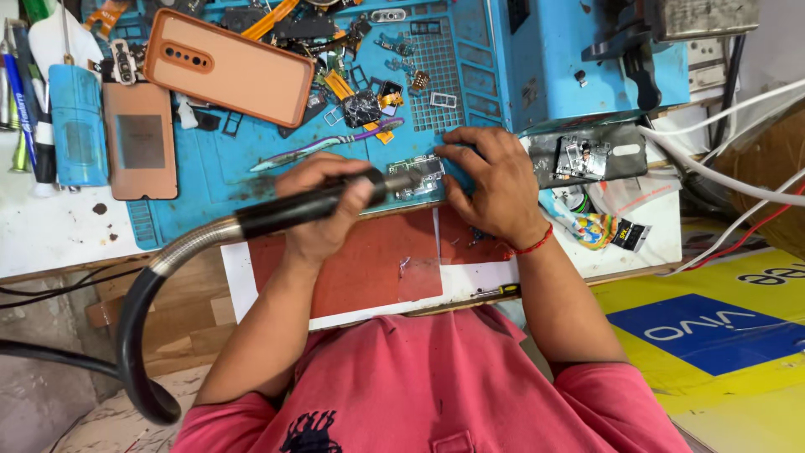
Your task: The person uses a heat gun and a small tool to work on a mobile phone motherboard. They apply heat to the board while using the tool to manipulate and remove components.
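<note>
So your bench is white and cluttered, with a blue ribbed rubber mat on the far side and a dull red sheet near you. Left grip: your left hand is wrapped tight round a black hot-air wand with a metal hose curling off the near-left edge. Right grip: your right hand's fingers lie spread flat, pressing a small silvery board at the mat's near edge, just off the wand's tip. Far left lies a glossy orange phone case beside a flat tan phone back. Near right sits a yellow box with a blue panel, and white cables cross beyond it.
</note>
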